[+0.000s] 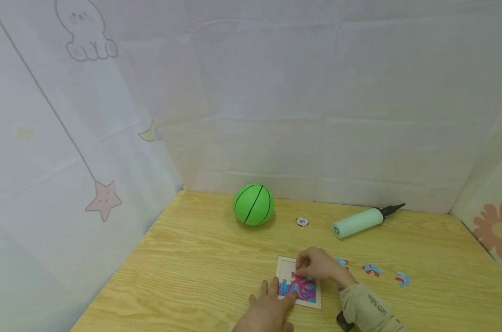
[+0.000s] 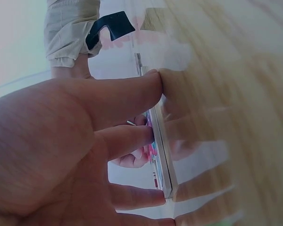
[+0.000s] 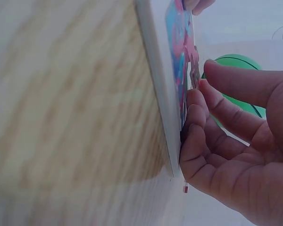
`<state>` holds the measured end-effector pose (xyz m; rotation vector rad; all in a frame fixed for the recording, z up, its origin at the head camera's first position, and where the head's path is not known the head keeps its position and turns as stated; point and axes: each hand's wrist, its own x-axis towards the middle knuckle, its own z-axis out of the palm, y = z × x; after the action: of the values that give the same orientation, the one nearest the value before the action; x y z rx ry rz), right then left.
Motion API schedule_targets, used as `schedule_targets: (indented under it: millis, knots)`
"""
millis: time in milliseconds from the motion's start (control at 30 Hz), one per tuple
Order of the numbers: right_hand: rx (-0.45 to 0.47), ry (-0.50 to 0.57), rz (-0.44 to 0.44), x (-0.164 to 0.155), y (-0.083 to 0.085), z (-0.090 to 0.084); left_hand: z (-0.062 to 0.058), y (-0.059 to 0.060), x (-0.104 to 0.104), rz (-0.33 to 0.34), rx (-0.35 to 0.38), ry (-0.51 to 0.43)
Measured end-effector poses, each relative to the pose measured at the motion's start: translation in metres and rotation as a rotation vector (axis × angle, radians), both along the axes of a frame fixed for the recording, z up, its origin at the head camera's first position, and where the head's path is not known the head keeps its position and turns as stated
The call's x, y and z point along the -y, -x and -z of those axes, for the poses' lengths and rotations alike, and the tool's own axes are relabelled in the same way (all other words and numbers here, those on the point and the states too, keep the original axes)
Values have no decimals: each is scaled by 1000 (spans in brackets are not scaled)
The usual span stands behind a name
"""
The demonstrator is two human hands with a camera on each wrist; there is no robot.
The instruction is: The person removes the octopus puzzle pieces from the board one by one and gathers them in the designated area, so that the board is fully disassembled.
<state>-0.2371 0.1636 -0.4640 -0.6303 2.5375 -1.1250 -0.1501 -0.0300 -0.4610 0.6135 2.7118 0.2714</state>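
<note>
A square jigsaw puzzle tray (image 1: 286, 264) with a pale border lies on the table, its lower part filled with blue, purple and pink pieces (image 1: 304, 291). My left hand (image 1: 266, 310) rests at the tray's left and near edges, fingers spread and fairly straight, one fingertip on the picture. Over the upper part of the tray, my right hand (image 1: 317, 263) pinches a pinkish puzzle piece (image 3: 195, 73) between thumb and fingers. The piece stands tilted, close above the filled part. In the right wrist view the other fingers curl against the tray (image 3: 161, 94).
Loose puzzle pieces (image 1: 372, 269) lie right of the tray, one partly behind my right wrist. Farther back stand a green ball (image 1: 253, 204), a poker chip (image 1: 302, 222) and a pale green hand pump (image 1: 359, 223). Printed cloth (image 1: 259, 92) hangs behind the wooden table (image 1: 184, 258).
</note>
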Motion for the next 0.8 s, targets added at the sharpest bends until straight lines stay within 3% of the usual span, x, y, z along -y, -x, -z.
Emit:
schedule_targets:
  millis: [567, 800]
  knots:
    - [24, 72, -16, -1, 0, -6, 1, 2, -2, 3, -15, 21]
    - [101, 198, 2, -12, -2, -5, 3, 3, -2, -13, 20, 20]
